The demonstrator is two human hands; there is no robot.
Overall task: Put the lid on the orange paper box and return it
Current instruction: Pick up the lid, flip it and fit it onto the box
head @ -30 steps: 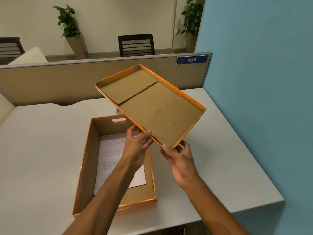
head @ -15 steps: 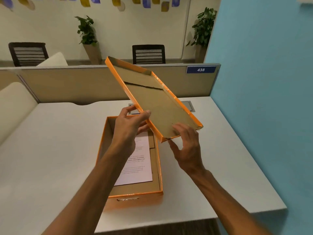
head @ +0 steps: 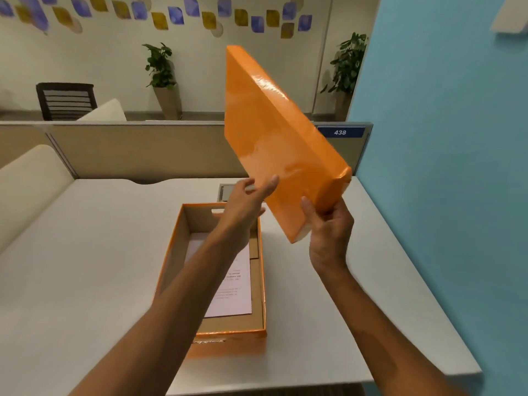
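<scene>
- The open orange paper box with brown cardboard walls (head: 171, 270) sat low in the centre of the frame on the pale grey desk (head: 71, 267), its long axis running away from the viewer.
- Inside it lay a white printed sheet (head: 231, 292), flat on the floor (nothing else could be made out).
- The left hand (head: 245, 201) reached over the box's far end, fingers spread and flat against the lid's lower left edge, steadying rather than clamping.
- The glossy orange rectangular lid (head: 268, 144) hung tilted steeply above and right of the box, long axis rising to upper centre, orange top facing the camera.
- The right hand (head: 328, 232) pinched its lower corner, thumb on the face, and bore it.
</scene>
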